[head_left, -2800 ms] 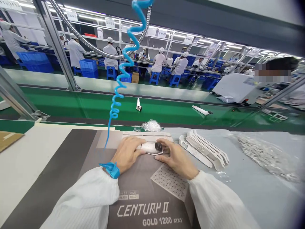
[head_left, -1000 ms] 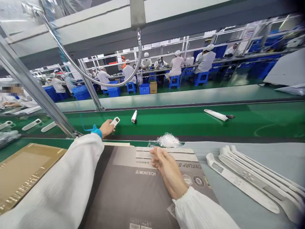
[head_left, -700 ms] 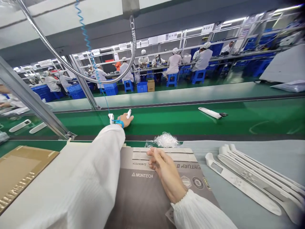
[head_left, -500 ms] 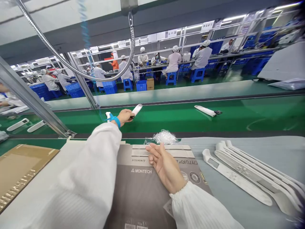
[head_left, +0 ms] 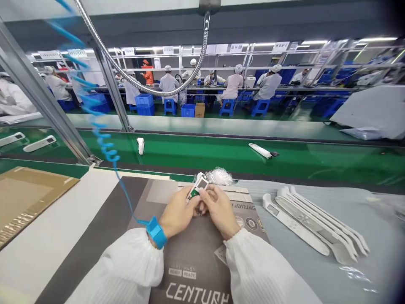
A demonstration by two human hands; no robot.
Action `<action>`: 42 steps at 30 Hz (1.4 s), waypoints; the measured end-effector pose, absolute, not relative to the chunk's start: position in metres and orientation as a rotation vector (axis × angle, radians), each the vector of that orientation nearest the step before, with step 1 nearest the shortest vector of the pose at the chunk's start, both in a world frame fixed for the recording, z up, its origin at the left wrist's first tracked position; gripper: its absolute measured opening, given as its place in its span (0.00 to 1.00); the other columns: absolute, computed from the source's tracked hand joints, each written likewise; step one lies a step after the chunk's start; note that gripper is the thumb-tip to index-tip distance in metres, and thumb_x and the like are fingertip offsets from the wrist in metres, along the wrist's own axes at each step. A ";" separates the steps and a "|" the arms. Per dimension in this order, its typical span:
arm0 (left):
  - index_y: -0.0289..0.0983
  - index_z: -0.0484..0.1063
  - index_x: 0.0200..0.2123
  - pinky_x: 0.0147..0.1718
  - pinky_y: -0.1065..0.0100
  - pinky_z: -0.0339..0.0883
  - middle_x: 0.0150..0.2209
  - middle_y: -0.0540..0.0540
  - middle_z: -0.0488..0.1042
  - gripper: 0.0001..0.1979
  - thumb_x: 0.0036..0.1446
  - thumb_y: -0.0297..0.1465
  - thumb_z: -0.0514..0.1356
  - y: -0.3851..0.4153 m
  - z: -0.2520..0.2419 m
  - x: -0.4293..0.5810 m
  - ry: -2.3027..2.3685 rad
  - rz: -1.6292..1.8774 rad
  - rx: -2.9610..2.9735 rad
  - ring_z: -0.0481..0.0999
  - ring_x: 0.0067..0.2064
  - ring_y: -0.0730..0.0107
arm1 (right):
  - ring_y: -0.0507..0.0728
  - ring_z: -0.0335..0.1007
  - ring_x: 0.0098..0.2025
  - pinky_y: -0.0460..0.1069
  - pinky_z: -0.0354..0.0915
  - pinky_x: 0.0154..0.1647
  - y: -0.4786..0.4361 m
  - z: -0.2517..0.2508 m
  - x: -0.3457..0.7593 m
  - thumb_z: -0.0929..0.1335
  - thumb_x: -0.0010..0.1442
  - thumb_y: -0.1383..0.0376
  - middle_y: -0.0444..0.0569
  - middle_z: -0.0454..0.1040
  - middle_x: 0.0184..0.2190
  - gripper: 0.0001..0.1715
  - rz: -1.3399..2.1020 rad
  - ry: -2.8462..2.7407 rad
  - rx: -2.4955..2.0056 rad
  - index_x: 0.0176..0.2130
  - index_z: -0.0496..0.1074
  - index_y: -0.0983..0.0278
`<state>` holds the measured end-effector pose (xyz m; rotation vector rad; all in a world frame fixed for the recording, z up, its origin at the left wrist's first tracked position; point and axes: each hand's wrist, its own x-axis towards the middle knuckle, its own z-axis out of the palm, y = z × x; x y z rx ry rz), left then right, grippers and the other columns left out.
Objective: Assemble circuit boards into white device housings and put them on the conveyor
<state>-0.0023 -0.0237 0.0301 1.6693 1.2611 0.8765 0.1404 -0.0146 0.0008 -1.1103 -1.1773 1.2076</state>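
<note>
Both hands had come back from the belt and met over the box: the left hand (head_left: pixel 177 209) was no longer stretched out, and the right hand (head_left: pixel 220 206) had lifted off the cardboard. Together they grasped a white plastic casing (head_left: pixel 198 187), fingers curled round its lower end, its top tilted up and away, with a small window showing green. A blue wrist strap (head_left: pixel 156 232) circled the left wrist, and its blue coiled cord (head_left: pixel 106 152) rose from there past the belt. Beneath the hands lay a dark printed box (head_left: pixel 193 270), with a bunch of clear plastic wrap (head_left: pixel 220 176) just beyond its far edge. To the right, on a grey mat (head_left: pixel 316 198), sat a stack of long white plastic casings (head_left: pixel 303 223); to the left lay a cardboard sheet (head_left: pixel 31 196). Farther out, the green conveyor belt (head_left: pixel 196 154) carried a small white part (head_left: pixel 140 145) and a long white piece (head_left: pixel 260 150), with two more white casings (head_left: pixel 39 143) at its left end. Beyond it — across the aisle — workers (head_left: pixel 169 76) in white sat on blue stools (head_left: pixel 170 107) at a long bench, blue crates (head_left: pixel 144 99) near them.
</note>
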 end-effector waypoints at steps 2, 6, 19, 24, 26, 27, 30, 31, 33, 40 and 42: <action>0.37 0.73 0.48 0.38 0.64 0.69 0.37 0.44 0.78 0.14 0.64 0.33 0.52 -0.026 0.032 -0.006 1.366 0.858 1.753 0.77 0.36 0.62 | 0.50 0.65 0.24 0.50 0.63 0.28 -0.013 0.001 0.147 0.70 0.59 0.52 0.47 0.75 0.36 0.20 0.783 -1.362 -1.265 0.45 0.69 0.61; 0.42 0.75 0.50 0.43 0.63 0.67 0.38 0.44 0.79 0.16 0.62 0.31 0.54 -0.026 0.040 -0.014 1.447 0.848 1.876 0.77 0.41 0.59 | 0.53 0.67 0.31 0.51 0.62 0.36 -0.012 0.008 0.160 0.67 0.65 0.61 0.47 0.76 0.40 0.08 0.128 -1.697 -1.223 0.44 0.73 0.59; 0.36 0.69 0.39 0.22 0.71 0.62 0.35 0.45 0.76 0.11 0.60 0.36 0.54 -0.010 0.033 -0.026 1.270 0.975 1.310 0.67 0.23 0.73 | 0.55 0.65 0.39 0.52 0.54 0.41 -0.021 0.011 0.147 0.65 0.65 0.66 0.44 0.75 0.35 0.10 0.100 -1.843 -1.228 0.31 0.69 0.61; 0.34 0.71 0.45 0.29 0.71 0.65 0.37 0.45 0.76 0.13 0.60 0.35 0.56 -0.012 0.033 -0.023 1.162 1.001 1.336 0.71 0.28 0.73 | 0.55 0.67 0.37 0.51 0.60 0.41 -0.018 0.012 0.145 0.68 0.62 0.53 0.46 0.74 0.36 0.14 0.649 -1.343 -1.310 0.38 0.72 0.61; 0.35 0.71 0.47 0.32 0.69 0.66 0.37 0.46 0.76 0.14 0.61 0.35 0.55 -0.019 0.034 -0.016 1.154 0.998 1.426 0.73 0.30 0.71 | 0.55 0.67 0.37 0.51 0.61 0.42 -0.017 0.013 0.144 0.70 0.58 0.50 0.47 0.75 0.36 0.19 0.825 -1.197 -1.263 0.39 0.73 0.62; 0.37 0.71 0.48 0.33 0.69 0.66 0.36 0.47 0.76 0.14 0.62 0.35 0.55 -0.023 0.035 -0.013 1.169 0.994 1.477 0.74 0.30 0.70 | 0.55 0.67 0.37 0.51 0.62 0.42 -0.017 0.013 0.142 0.71 0.56 0.49 0.47 0.74 0.35 0.21 0.882 -1.136 -1.234 0.38 0.74 0.63; 0.41 0.71 0.51 0.34 0.67 0.66 0.31 0.49 0.75 0.15 0.64 0.33 0.52 -0.035 0.037 -0.002 1.308 0.995 1.664 0.75 0.32 0.67 | 0.54 0.65 0.35 0.49 0.61 0.40 -0.018 0.014 0.139 0.74 0.50 0.48 0.46 0.73 0.31 0.24 0.979 -0.962 -1.188 0.34 0.74 0.64; 0.41 0.70 0.52 0.35 0.67 0.65 0.31 0.49 0.75 0.15 0.65 0.33 0.52 -0.038 0.038 0.002 1.366 1.000 1.731 0.76 0.33 0.65 | 0.53 0.64 0.34 0.49 0.60 0.39 -0.019 0.015 0.137 0.75 0.48 0.47 0.45 0.72 0.30 0.25 1.011 -0.910 -1.181 0.34 0.74 0.65; 0.42 0.70 0.53 0.37 0.67 0.64 0.36 0.46 0.77 0.15 0.66 0.32 0.50 -0.042 0.038 0.007 1.446 1.012 1.859 0.76 0.38 0.63 | 0.51 0.60 0.29 0.47 0.58 0.33 -0.021 0.016 0.135 0.75 0.46 0.46 0.43 0.69 0.27 0.27 1.089 -0.846 -1.174 0.33 0.74 0.65; 0.40 0.70 0.51 0.37 0.64 0.62 0.38 0.42 0.78 0.15 0.66 0.31 0.49 -0.034 0.037 0.003 1.771 0.825 1.881 0.77 0.39 0.56 | 0.52 0.56 0.29 0.48 0.56 0.32 -0.026 0.026 0.136 0.69 0.59 0.50 0.42 0.63 0.25 0.20 0.917 -1.127 -1.129 0.28 0.65 0.62; 0.41 0.72 0.50 0.39 0.64 0.63 0.36 0.43 0.79 0.15 0.64 0.32 0.51 -0.029 0.036 -0.003 1.717 0.865 1.826 0.77 0.40 0.55 | 0.54 0.60 0.33 0.50 0.57 0.37 -0.024 0.028 0.142 0.66 0.63 0.55 0.44 0.67 0.29 0.14 0.601 -1.346 -1.191 0.31 0.67 0.61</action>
